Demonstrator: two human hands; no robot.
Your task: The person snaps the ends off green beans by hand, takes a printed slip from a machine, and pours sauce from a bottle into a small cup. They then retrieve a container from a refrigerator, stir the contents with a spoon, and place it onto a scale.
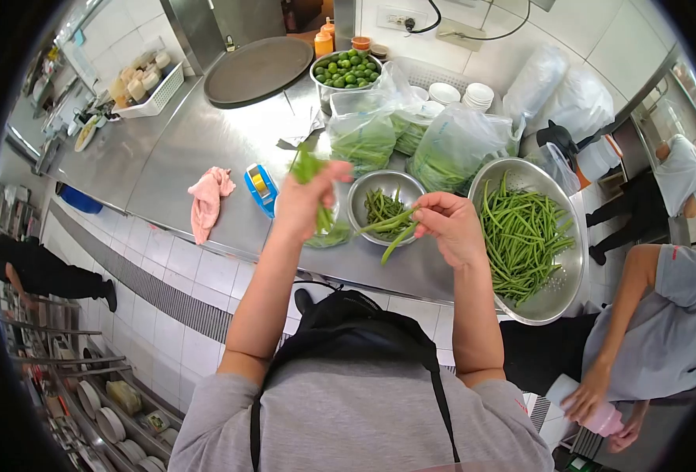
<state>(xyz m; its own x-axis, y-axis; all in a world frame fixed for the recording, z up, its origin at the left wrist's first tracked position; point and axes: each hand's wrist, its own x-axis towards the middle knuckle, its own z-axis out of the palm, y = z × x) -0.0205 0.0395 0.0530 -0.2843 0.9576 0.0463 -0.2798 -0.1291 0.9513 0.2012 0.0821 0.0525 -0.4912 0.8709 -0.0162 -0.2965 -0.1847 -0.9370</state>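
Note:
My left hand (305,200) is raised over the counter with a bunch of green beans (307,167) in it, blurred by motion. A few beans (396,228) are pinched between the fingertips of my right hand (449,224), above the front right edge of a small steel bowl (357,206). Short green pieces lie inside that bowl. To the right stands a large steel colander (556,303) full of long green beans (521,236). Below my left hand is a clear plastic bag (334,236) with green contents, partly hidden.
Behind the bowls are bags of green vegetables (364,141), a pot of limes (348,71) and white cups (444,94). A blue tape dispenser (261,191) and pink cloth (209,203) lie left. A co-worker (655,322) with a pink bottle is close on the right.

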